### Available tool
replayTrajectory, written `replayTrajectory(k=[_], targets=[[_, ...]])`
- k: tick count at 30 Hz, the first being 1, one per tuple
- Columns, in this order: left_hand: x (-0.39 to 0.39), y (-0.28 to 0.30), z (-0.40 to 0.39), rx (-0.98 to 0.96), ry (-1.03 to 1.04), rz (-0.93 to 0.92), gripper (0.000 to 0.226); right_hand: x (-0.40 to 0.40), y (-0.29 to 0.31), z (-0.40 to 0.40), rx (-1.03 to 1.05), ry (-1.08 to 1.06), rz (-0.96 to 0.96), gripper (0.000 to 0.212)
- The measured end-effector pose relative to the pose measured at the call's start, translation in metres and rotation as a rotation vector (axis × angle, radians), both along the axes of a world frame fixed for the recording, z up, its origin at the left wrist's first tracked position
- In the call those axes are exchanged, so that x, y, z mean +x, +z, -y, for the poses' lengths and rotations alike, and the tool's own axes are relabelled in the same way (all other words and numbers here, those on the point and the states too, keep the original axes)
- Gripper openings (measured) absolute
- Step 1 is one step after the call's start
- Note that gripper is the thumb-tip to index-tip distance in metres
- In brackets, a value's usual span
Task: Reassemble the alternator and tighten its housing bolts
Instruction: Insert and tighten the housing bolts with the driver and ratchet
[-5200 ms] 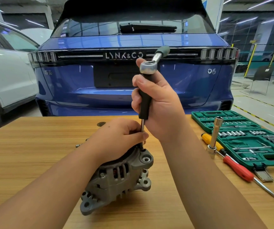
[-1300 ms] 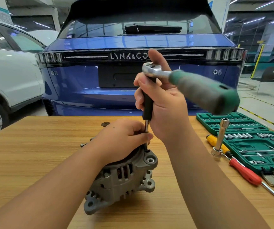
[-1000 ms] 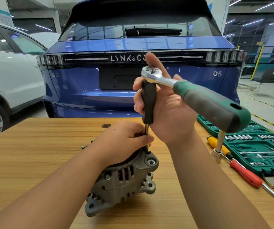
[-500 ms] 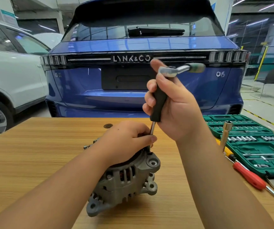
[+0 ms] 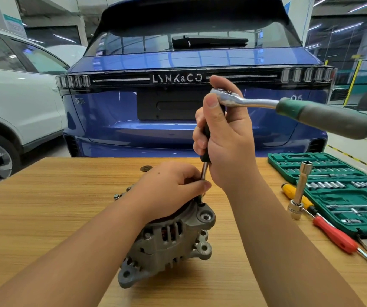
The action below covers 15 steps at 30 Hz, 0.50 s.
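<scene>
Change: since half a second ago the ratchet handle [image 5: 324, 117] has been swung from pointing away towards the car to pointing out to the right, nearer the camera; the extension bar [image 5: 204, 171] has been kept upright on the same bolt spot.
White car [image 5: 12, 103]: parked at far left, behind the table.
Table [image 5: 45, 218]: a wooden top carrying everything listed below.
Loose bolt [image 5: 116, 196]: lying on the table just left of the alternator, beside the left wrist.
Left hand [image 5: 169, 189]: laid over the top of the alternator [image 5: 167, 242], with thumb and fingers pinched round the lower end of the extension bar.
Alternator position: resting tilted on the table at centre, near the front edge, with its mounting ears turned to the right.
Blue car [image 5: 189, 120]: parked directly behind the table, tailgate facing the camera.
Right hand [image 5: 224, 134]: wrapped round the black grip of the extension bar, the thumb pressed against the ratchet head.
Socket on a bar [image 5: 302, 189]: standing upright on the table, right of the right forearm.
Screwdrivers: a yellow-handled [image 5: 293, 193] and a red-handled [image 5: 335, 235] one lying beside the case.
Tool case [image 5: 341, 193]: green, open, at the right edge.
</scene>
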<state>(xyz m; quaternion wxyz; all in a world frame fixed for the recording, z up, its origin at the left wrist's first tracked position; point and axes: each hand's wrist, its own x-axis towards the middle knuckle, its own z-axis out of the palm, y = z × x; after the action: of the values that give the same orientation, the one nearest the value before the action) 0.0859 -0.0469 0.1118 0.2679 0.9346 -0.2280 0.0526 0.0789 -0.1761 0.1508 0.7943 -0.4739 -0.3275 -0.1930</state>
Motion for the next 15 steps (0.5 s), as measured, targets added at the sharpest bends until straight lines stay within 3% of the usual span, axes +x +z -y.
replayTrajectory(k=[3,5,9,12,15], targets=[[-0.001,0.000,-0.001,-0.056,-0.007,-0.013,0.020,-0.001,0.001,-0.002,-0.007,0.000,0.001,0.041],[-0.005,0.003,-0.003,-0.196,0.007,-0.030,0.023,-0.001,0.001,-0.003,-0.016,-0.007,0.005,0.036],[-0.003,0.006,-0.006,-0.391,0.302,0.083,0.029,-0.001,0.000,-0.003,-0.036,-0.014,0.028,0.025],[0.004,0.002,-0.004,-0.180,0.526,0.054,0.018,-0.001,0.001,0.000,-0.016,-0.018,0.027,0.023],[0.013,-0.003,-0.002,-0.010,0.571,0.025,0.019,-0.001,0.003,0.005,-0.007,-0.031,0.048,0.022]])
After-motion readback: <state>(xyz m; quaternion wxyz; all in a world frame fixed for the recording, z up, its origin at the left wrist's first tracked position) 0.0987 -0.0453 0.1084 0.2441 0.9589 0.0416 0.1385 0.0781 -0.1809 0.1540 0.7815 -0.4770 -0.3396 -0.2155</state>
